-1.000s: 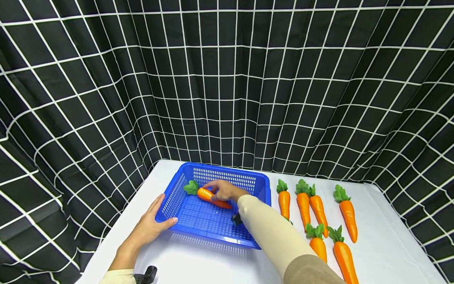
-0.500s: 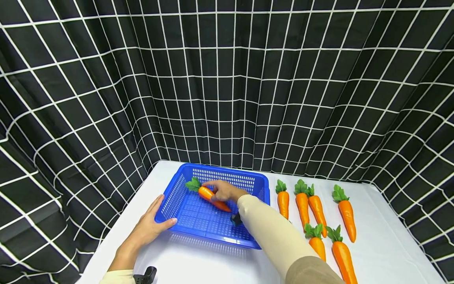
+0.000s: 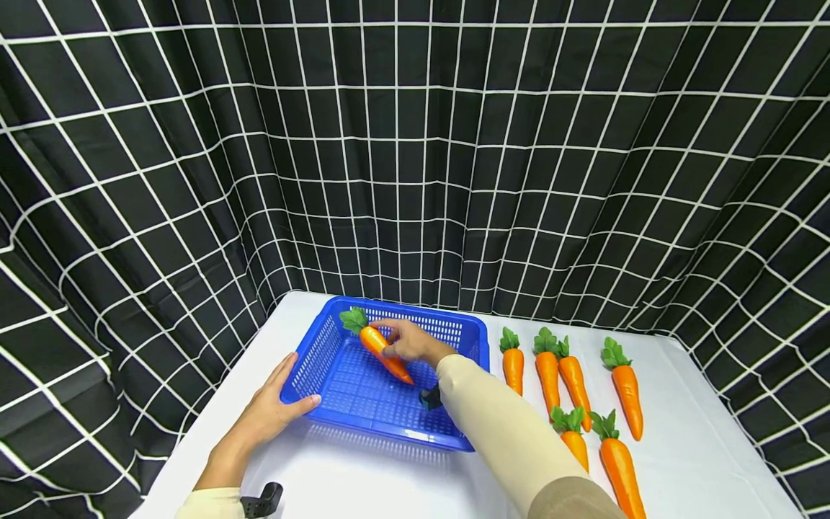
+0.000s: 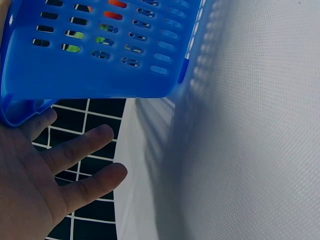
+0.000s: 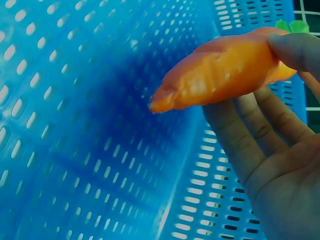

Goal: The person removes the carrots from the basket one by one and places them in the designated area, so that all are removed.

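A blue perforated basket (image 3: 324,349) sits on the white table. My right hand (image 3: 408,342) reaches into it and pinches an orange toy carrot (image 3: 384,349) with green leaves, held just above the basket floor, leaves toward the far left corner. In the right wrist view the carrot (image 5: 220,70) lies between my thumb and fingers (image 5: 260,130) over the basket floor (image 5: 75,125). My left hand (image 3: 275,411) rests open against the basket's near left corner, fingers straight. In the left wrist view those fingers (image 4: 75,150) lie beside the basket wall (image 4: 100,80).
Several more toy carrots (image 3: 558,375) lie in rows on the table (image 3: 363,483) right of the basket. A black curtain with a white grid (image 3: 415,158) hangs close round the table's back and sides. A small black clip (image 3: 262,499) sits at my left wrist.
My right hand has lifted the carrot slightly and swung its leafy end toward the basket's far left corner. My left hand has stayed at the basket's corner.
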Motion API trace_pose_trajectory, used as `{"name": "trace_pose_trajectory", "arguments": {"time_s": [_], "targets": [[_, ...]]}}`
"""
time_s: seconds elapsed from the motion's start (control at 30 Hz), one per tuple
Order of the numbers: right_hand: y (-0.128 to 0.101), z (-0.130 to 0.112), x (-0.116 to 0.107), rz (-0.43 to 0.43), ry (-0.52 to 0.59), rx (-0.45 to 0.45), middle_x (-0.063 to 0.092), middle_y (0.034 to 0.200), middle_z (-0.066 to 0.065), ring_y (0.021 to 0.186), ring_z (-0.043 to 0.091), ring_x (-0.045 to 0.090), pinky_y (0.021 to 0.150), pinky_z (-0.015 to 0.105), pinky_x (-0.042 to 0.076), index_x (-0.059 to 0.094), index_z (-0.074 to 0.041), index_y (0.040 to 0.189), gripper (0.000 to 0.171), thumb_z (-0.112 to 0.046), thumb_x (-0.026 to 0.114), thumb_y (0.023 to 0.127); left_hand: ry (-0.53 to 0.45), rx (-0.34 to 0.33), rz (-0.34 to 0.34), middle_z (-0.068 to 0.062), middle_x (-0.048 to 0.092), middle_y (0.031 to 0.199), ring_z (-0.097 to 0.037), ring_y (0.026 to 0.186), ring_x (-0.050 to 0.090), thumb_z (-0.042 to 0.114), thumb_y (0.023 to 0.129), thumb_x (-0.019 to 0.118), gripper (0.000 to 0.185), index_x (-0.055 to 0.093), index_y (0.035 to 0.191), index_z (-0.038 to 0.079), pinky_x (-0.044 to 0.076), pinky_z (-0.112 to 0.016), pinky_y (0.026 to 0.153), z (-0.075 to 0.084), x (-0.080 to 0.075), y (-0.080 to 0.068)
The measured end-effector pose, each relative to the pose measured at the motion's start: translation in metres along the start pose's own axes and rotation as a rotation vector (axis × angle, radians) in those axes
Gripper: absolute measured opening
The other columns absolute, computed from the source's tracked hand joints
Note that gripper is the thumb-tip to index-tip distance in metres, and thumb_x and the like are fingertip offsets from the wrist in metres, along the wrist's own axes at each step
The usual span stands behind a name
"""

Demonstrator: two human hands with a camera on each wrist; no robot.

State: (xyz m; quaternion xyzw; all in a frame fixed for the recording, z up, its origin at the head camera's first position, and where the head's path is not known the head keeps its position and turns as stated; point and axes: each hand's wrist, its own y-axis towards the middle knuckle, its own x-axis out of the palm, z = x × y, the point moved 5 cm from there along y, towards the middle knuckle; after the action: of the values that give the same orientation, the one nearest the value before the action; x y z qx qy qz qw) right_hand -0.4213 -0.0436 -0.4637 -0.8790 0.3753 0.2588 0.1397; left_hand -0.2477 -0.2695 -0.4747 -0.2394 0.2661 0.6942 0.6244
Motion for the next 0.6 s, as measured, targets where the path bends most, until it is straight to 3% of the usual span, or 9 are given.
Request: {"name": "trace_pose_trajectory", "arguments": {"time_s": [0.2, 0.6], "targets": [[-0.006, -0.010, -0.005, 0.018, 0.100, -0.032, 0.065, 0.094, 0.015, 0.075, 0.025, 0.065, 0.059, 0.036, 0.057, 0.057, -0.021, 0.137, 0.059, -0.001, 0.071, 0.083, 0.014, 0.000, -0.005, -0.017, 0.012, 0.159, -0.045, 0.141, 0.013, 0.046, 0.083, 0.072, 0.099, 0.016, 0.155, 0.008, 0.014, -0.066, 0.106, 0.002, -0.002, 0.000], [-0.026, -0.031, -0.017, 0.072, 0.286, -0.087, 0.064, 0.100, 0.017, 0.084, 0.029, 0.066, 0.063, 0.042, 0.058, 0.054, -0.022, 0.140, 0.059, -0.003, 0.068, 0.086, 0.023, -0.013, -0.014, -0.018, 0.011, 0.159, -0.045, 0.141, 0.012, 0.048, 0.083, 0.072, 0.100, 0.014, 0.155, 0.008, 0.013, -0.066, 0.106, 0.000, -0.001, 0.001]]}}
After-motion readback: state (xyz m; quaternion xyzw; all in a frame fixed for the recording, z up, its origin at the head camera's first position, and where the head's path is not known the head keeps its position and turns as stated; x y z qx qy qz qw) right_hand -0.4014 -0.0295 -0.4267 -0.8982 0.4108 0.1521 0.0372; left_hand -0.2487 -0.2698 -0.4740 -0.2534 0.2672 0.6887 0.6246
